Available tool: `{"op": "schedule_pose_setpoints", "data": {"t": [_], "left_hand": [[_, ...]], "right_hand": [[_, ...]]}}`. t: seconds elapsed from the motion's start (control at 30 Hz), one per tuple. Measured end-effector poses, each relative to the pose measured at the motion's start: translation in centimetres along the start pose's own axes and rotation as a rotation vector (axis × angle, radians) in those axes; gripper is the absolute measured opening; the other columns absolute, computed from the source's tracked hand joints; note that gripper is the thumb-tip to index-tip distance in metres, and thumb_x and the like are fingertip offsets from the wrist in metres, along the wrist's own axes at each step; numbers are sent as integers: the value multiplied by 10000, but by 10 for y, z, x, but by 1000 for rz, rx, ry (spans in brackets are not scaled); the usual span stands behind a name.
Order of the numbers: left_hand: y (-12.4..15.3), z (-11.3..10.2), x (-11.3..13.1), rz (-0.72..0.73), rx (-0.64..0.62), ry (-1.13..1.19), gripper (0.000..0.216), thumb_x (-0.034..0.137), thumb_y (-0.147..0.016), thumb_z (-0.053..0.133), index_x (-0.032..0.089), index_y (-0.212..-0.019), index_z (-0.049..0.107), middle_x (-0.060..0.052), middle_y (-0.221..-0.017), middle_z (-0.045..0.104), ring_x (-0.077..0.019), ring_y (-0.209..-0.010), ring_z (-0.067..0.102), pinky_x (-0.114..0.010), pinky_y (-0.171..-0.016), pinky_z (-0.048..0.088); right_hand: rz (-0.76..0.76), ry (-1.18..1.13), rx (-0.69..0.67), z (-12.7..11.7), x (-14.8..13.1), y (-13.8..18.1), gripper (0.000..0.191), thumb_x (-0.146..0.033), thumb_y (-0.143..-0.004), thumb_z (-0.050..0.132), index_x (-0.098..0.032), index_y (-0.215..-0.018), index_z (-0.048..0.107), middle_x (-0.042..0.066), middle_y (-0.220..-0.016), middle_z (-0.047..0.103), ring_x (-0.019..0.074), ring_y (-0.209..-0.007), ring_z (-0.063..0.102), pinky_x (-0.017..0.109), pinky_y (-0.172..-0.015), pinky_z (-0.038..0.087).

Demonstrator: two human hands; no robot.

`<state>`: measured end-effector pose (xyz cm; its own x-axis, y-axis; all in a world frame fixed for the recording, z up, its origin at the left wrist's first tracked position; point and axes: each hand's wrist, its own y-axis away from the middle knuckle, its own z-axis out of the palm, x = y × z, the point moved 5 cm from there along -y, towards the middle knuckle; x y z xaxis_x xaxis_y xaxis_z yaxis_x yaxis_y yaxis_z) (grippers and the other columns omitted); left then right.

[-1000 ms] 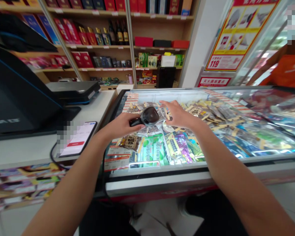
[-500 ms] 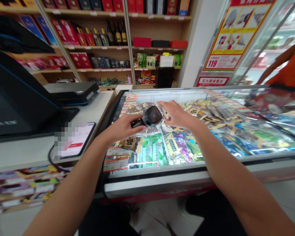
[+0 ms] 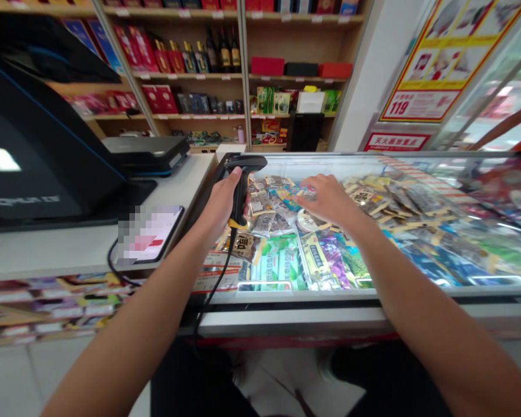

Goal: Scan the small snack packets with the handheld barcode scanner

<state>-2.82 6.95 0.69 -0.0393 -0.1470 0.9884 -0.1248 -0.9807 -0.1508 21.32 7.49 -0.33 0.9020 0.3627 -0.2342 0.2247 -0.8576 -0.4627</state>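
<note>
My left hand (image 3: 222, 200) is wrapped around the handle of a black barcode scanner (image 3: 240, 194) with yellow trim. The scanner stands upright with its head at the top, and its cord (image 3: 219, 275) hangs down over the case's front edge. Over the glass-topped display case (image 3: 295, 318), my right hand (image 3: 325, 198) is open with loosely bent fingers and nothing visible in it. Close to its fingertips, below the glass, are a blue packet (image 3: 290, 192) and a round lidded tub (image 3: 307, 220). Green packets (image 3: 272, 263) and a brown snack packet (image 3: 244, 246) lie nearer me.
On the left counter (image 3: 91, 253) are a smartphone (image 3: 161, 240), a large black checkout machine (image 3: 47, 156) and a flat scale (image 3: 145, 152). Shelves (image 3: 186, 77) of boxes and bottles line the back. Another person's arm (image 3: 506, 124) shows at far right.
The scanner has swung from pointing toward my right hand to upright, and my left hand turned with it. The view has shifted left. My right hand stays open over the case.
</note>
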Motion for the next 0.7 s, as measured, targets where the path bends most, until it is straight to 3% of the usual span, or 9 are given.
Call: {"op": "schedule_pose_setpoints", "data": {"t": [0.07,0.13,0.23,0.3,0.43,0.57,0.63,0.7], "left_hand": [[2,3,0,-46,-16,48,518,711,-916,493,211,-790,535,11,-602,568,-101,-414,509,-208,-393,403],[5,8,0,-88,-43,94,514,702,-930,482,207,-804,544,17,-591,555,-99,-405,501,-212,-397,412],[9,13,0,-121,-56,147,481,671,-952,480,208,-844,553,32,-579,543,-94,-396,489,-207,-396,409],[10,14,0,-129,-53,168,461,648,-964,481,208,-851,554,38,-572,541,-88,-390,484,-199,-392,402],[12,15,2,-150,-59,199,443,613,-987,466,203,-847,559,39,-561,540,-85,-382,485,-190,-375,378],[11,13,3,-173,-49,197,434,597,-996,454,202,-856,566,38,-553,543,-86,-382,480,-190,-373,375],[11,11,4,-173,-46,183,438,602,-991,466,201,-842,561,37,-554,542,-84,-384,478,-191,-373,373],[10,9,4,-168,-44,180,449,619,-976,492,198,-835,560,37,-558,543,-82,-388,480,-191,-377,375]], "right_hand": [[23,-161,-57,27,-22,-4,399,-514,-964,576,-204,-1201,662,122,-1095,721,307,-1025,668,479,-944,519],[57,-211,-81,53,-44,-9,488,-545,-945,600,-194,-1284,615,143,-1148,714,312,-1038,671,471,-921,528],[56,-80,-48,80,-66,-14,614,-588,-896,640,-170,-1341,583,194,-1220,671,381,-1180,605,534,-977,487],[70,-8,-68,89,-69,-15,589,-569,-885,645,-169,-1317,608,201,-1214,651,394,-1198,583,545,-977,478],[22,-21,-147,88,-60,-15,416,-327,-890,634,-176,-1278,655,168,-1140,658,344,-1166,599,474,-966,492],[-59,-87,-265,74,-51,-8,515,-48,-836,526,-193,-1313,654,141,-1145,677,293,-1144,621,429,-1006,481],[-78,-151,-345,69,-51,-2,519,-49,-836,544,-206,-1318,651,132,-1235,667,289,-1211,602,423,-1058,464],[-109,-182,-431,67,-55,3,440,-172,-872,635,-238,-1306,662,113,-1298,658,318,-1299,555,450,-1114,438]]}}
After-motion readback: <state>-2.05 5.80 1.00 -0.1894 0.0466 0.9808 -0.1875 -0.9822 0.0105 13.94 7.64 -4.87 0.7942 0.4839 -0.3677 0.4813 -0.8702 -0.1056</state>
